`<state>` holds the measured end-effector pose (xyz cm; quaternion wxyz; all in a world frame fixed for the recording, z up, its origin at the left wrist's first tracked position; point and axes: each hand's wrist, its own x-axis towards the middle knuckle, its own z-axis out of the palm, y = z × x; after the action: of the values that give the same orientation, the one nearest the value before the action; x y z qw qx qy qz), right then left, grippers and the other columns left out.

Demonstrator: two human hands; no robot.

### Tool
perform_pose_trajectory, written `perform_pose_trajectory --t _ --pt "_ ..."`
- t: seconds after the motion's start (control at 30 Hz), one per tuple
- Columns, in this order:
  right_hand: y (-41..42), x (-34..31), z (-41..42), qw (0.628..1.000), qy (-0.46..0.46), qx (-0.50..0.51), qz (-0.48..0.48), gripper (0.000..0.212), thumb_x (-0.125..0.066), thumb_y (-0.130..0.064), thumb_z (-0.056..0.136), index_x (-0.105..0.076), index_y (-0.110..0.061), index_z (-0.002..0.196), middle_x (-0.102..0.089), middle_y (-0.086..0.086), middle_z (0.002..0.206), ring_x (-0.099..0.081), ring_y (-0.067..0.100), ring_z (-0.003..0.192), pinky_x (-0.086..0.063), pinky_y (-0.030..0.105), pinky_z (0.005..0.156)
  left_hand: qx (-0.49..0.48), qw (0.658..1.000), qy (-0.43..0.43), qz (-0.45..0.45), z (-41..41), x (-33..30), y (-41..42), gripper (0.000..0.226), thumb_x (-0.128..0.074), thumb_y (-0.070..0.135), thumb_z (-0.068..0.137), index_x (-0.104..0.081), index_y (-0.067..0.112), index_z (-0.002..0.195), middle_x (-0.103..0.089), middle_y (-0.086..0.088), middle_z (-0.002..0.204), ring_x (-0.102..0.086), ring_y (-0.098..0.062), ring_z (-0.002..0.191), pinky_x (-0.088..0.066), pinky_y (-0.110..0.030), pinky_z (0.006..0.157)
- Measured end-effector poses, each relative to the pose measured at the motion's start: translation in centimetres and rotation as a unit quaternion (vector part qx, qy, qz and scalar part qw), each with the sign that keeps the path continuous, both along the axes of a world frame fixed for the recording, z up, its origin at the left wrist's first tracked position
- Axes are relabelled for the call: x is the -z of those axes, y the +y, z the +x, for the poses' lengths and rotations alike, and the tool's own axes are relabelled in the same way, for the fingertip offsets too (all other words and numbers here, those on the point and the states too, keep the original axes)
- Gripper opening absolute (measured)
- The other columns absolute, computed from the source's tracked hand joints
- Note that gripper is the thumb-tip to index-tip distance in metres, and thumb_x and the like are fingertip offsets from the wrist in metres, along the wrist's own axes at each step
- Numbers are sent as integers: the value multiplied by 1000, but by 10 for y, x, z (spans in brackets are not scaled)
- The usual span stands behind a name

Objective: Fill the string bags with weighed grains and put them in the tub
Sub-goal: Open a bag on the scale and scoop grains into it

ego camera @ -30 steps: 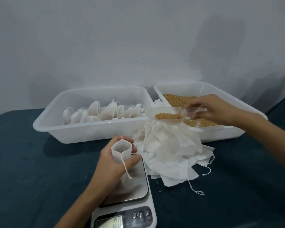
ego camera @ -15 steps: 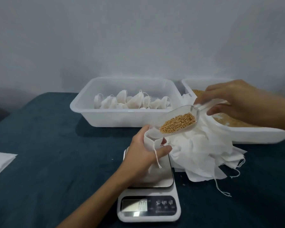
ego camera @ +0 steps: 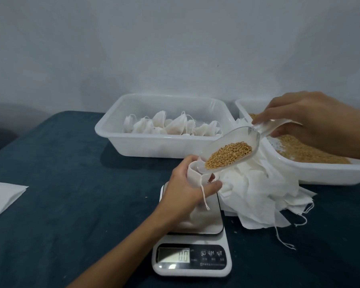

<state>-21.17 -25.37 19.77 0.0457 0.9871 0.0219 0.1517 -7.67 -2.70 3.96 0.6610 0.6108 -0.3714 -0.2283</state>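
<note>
The left hand (ego camera: 185, 183) curls around an open string bag (ego camera: 193, 173) standing on the scale (ego camera: 192, 235). The right hand (ego camera: 312, 121) pinches the handle of a clear scoop (ego camera: 231, 150) of grains (ego camera: 229, 154), tip touching the bag's mouth. Filled bags (ego camera: 170, 125) lie in the tub (ego camera: 154, 146).

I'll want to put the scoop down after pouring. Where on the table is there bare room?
Bare blue cloth lies left of the scale, between the white sheet at the left edge and the tub of filled bags. More lies at the near right, below the heap of empty bags. It is crowded between the scale, that heap and the grain tub.
</note>
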Motion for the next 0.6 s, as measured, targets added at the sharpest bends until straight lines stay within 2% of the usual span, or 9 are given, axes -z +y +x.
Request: perform_pose_trajectory --t 0.2,0.47,0.6 --pt "2 -1 1 1000 -8 -11 -13 41 -81 2 79 -76 -19 113 -70 0 101 -62 31 92 -52 49 78 -5 1000 3 0 0 1 -1 39 -86 28 75 -64 28 108 -77 9 95 -74 -12 92 -55 -28 85" --pt "-4 -1 1 999 -23 -16 -39 43 -82 0 77 -75 -22 114 -70 -2 102 -62 32 92 -53 49 76 0 1000 4 -3 0 1 0 38 -85 24 77 -65 23 109 -77 8 94 -74 -9 88 -56 -19 78" --pt "-5 -1 1 998 -26 -21 -46 44 -82 0 77 -75 -23 114 -70 -3 101 -61 31 91 -53 48 75 0 1000 6 -1 0 2 -1 41 -85 26 76 -64 24 111 -77 10 95 -74 -8 89 -56 -20 79"
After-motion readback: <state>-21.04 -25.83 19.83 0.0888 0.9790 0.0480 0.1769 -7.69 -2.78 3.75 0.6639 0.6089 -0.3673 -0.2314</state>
